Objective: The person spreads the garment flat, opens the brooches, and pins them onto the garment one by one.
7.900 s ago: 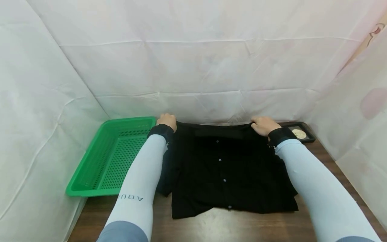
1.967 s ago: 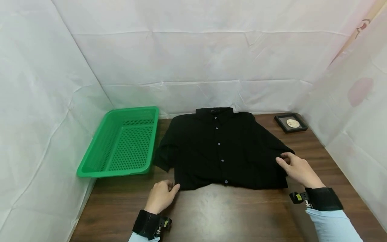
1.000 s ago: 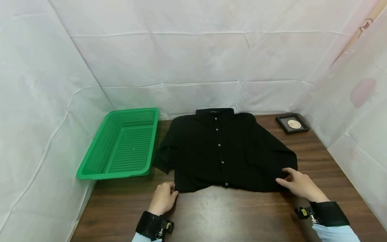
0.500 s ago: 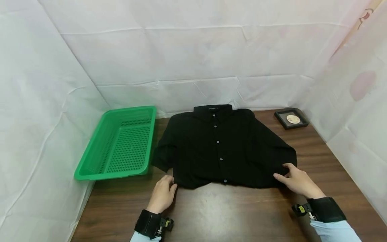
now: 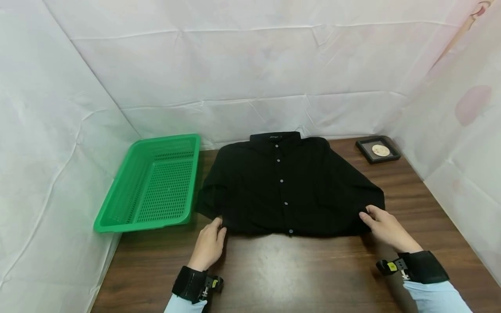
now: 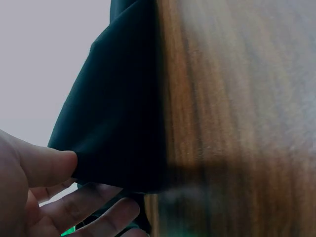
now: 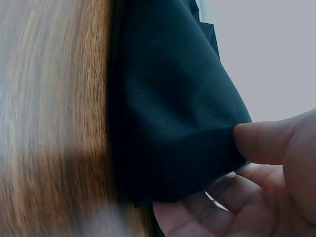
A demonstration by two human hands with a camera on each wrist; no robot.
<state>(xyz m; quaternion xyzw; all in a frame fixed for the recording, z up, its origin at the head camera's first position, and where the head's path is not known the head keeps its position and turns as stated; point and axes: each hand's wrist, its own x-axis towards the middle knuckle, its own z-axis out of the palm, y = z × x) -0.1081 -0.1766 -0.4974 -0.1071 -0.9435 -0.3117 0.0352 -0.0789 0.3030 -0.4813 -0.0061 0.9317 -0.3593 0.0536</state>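
A black short-sleeved button-up shirt (image 5: 254, 187) lies front side up in the head view, collar toward the back wall and hem toward me. My left hand (image 5: 207, 248) pinches its near left hem corner. In the left wrist view, the thumb of my left hand (image 6: 29, 173) is on top of the cloth, with fingers underneath. At the near right corner, my right hand (image 5: 391, 230) pinches the hem close to the sleeve. The right wrist view shows the shirt cloth (image 7: 173, 98) raised between thumb and fingers of my right hand (image 7: 286, 163).
A green perforated plastic basket (image 5: 164, 187) stands left of the shirt. A small black frame with a round pale disc (image 5: 379, 150) lies at the back right. White sheeting (image 5: 250, 65) hangs behind and on both sides of the brown wooden table (image 5: 274, 278).
My hands first held the shirt's far edge, then came down to the near hem corners. Over the last second the hem has risen and moved slightly away from me, in both hands.
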